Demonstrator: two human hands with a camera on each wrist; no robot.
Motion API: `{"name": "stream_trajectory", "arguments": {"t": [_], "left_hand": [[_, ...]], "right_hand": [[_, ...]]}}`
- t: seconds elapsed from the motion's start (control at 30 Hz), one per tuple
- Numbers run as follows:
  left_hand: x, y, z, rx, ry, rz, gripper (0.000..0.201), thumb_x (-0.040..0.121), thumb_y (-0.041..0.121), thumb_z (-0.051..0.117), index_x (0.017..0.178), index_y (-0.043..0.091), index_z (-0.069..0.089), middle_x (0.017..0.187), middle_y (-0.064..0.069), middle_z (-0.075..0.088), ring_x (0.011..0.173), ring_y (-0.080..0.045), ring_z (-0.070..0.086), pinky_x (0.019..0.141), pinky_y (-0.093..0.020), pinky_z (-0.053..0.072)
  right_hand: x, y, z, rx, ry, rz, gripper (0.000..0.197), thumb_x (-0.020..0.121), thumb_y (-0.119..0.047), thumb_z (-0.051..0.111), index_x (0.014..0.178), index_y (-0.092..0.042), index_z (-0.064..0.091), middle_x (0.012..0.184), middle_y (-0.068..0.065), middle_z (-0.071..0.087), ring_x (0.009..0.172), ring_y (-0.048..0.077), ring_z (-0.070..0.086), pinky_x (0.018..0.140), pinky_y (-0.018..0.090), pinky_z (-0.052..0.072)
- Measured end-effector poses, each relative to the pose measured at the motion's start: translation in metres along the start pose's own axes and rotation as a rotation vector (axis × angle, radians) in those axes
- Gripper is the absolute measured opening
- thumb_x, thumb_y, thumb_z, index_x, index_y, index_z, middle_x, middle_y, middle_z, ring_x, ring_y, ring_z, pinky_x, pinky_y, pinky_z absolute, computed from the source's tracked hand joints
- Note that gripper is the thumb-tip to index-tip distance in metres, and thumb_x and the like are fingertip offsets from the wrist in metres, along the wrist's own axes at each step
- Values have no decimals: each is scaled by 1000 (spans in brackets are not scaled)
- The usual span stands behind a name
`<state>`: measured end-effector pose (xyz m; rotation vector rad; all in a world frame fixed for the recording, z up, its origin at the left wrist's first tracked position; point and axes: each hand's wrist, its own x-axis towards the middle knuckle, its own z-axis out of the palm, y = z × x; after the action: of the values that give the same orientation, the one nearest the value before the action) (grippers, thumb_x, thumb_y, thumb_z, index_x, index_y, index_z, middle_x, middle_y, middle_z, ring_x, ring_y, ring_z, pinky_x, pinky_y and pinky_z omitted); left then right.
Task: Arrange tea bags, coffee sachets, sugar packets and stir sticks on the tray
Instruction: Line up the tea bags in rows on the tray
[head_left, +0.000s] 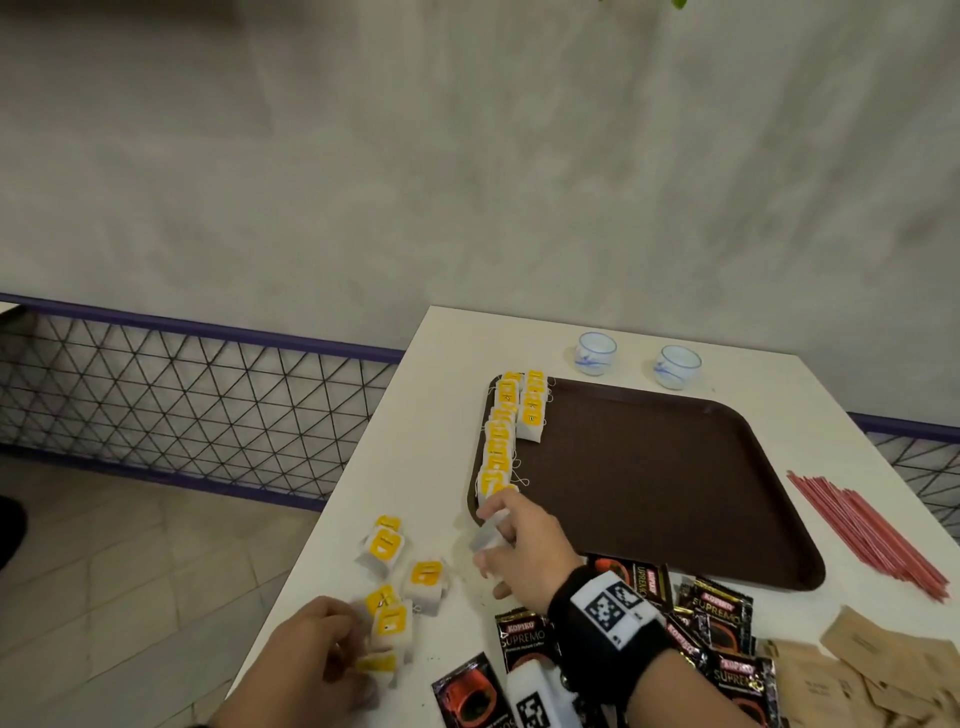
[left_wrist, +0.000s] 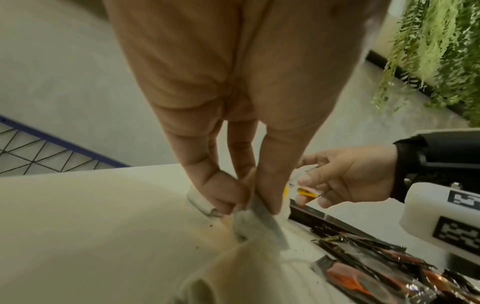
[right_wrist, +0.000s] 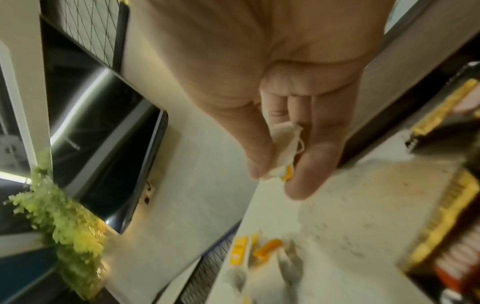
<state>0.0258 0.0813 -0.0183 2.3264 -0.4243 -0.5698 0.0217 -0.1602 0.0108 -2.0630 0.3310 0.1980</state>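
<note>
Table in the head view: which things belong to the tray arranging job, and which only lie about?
Job: tray; tea bags; loose tea bags; coffee sachets; sugar packets; stir sticks.

Lying about: two cups; wire fence.

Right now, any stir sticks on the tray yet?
No. In the head view the red stir sticks lie on the white table, right of the brown tray, which holds only tea bags.
</note>
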Motion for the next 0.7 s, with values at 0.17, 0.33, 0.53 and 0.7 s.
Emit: {"name": "stream_trajectory", "arguments": {"t": [0.17, 0.33, 0.53, 0.7], "left_hand": [[-9, 8, -9, -85, 65, 34, 40, 74, 12, 76, 74, 47, 57, 107, 29, 49, 70, -3, 65, 62, -15, 51], [-10, 27, -18, -370, 111, 20, 28, 77, -6, 69, 86, 20, 63, 87, -1, 62, 52, -18, 60, 64, -32, 56], [-2, 65, -21, -578, 56, 108, 22, 81, -14, 62, 71, 5, 67, 105, -10, 62, 64, -15, 63, 56, -22, 48], [5, 83, -16, -643, -36, 123, 33, 84, -18, 52, 70, 2, 74, 113, -5, 61, 67, -19, 64, 60, -20, 52]], "right_hand": [[-15, -14, -23, 103, 61, -115, 39, 80, 8, 66, 102, -24, 58, 83, 2, 50, 71, 27, 65, 50, 30, 56], [-28, -15, -37, 152, 85, -169, 24, 84, 4, 64, 89, -19, 67, 110, 6, 59, 71, 24, 71, 57, 25, 56], [-31, -8, -49, 149, 122, -94, 14, 82, -8, 72, 75, -20, 77, 105, -9, 67, 88, 10, 70, 81, 27, 57], [-36, 2, -55, 177, 55, -24, 38, 74, -6, 80, 105, -24, 69, 105, -5, 71, 100, 4, 67, 91, 24, 54]]}}
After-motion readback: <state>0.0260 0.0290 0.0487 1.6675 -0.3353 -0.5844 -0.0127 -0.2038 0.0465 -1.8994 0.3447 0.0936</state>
